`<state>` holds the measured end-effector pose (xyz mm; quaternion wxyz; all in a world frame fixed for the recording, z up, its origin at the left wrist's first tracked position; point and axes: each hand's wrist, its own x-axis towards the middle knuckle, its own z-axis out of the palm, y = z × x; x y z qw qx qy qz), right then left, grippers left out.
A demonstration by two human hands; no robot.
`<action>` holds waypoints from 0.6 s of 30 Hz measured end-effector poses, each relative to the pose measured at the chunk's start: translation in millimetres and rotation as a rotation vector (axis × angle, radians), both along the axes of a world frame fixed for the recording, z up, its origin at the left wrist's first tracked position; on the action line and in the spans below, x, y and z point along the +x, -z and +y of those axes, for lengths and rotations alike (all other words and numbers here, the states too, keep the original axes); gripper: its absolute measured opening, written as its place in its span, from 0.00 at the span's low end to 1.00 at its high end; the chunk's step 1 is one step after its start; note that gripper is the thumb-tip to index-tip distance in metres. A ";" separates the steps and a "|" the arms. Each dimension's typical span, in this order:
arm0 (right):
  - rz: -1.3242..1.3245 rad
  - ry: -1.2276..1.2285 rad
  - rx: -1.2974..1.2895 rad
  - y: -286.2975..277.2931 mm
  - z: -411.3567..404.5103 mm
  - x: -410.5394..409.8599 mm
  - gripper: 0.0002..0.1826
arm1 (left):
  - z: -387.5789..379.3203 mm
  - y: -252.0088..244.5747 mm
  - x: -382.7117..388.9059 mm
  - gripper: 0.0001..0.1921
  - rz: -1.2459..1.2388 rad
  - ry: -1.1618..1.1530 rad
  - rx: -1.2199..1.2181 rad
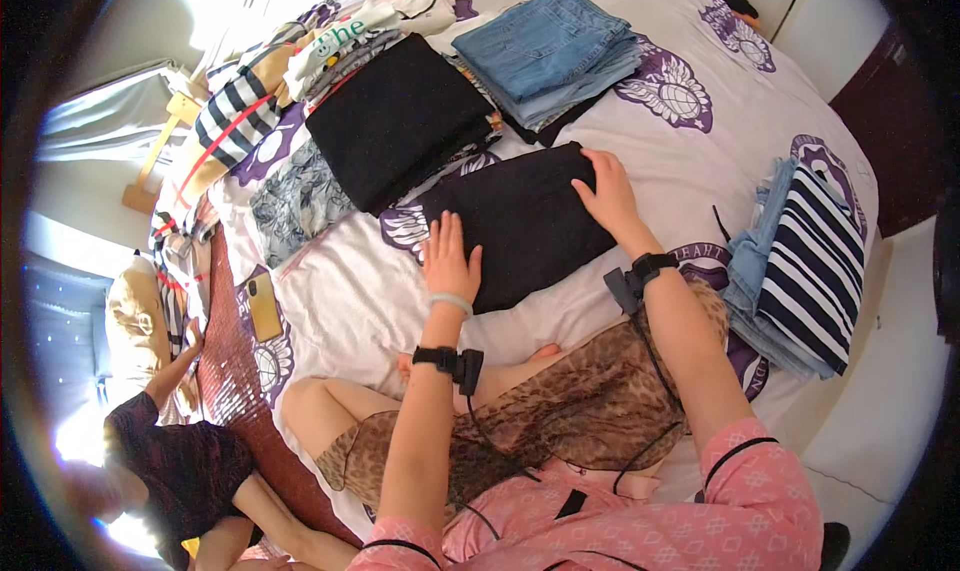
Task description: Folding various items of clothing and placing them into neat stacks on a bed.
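Observation:
A black folded garment (529, 226) lies flat on the patterned bedsheet (352, 293) in front of my crossed legs. My left hand (451, 262) rests at its left edge, palm down with the fingers pointing away from me. At the far right corner my right hand (609, 192) touches the cloth, thumb spread from the fingers. Neither hand grips the fabric. Just beyond the garment is a stack of folded clothes topped by a black piece (405, 117). A pile of folded blue jeans (547, 42) sits farther back.
To my right lies a stack with a striped garment (814, 271) over denim. A grey floral cloth (300, 203) and a gold phone (264, 307) are on the left, near checked fabric (232, 117). Another person (180, 466) sits at lower left. Wrist straps with cables (469, 372) circle both my forearms.

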<state>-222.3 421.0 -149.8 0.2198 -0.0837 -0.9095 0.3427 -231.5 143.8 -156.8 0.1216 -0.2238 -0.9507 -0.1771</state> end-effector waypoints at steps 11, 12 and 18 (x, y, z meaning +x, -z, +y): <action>-0.101 -0.198 0.595 25.8 -37.2 1.4 0.29 | 14.2 19.9 -37.9 0.36 -0.153 -0.077 -0.395; -0.102 -0.199 0.595 28.3 -36.4 0.6 0.29 | 15.0 20.8 -38.1 0.36 -0.154 -0.078 -0.395; -0.070 -0.319 0.263 22.5 -30.9 -15.7 0.29 | -36.5 32.7 -65.7 0.28 -0.216 0.075 0.439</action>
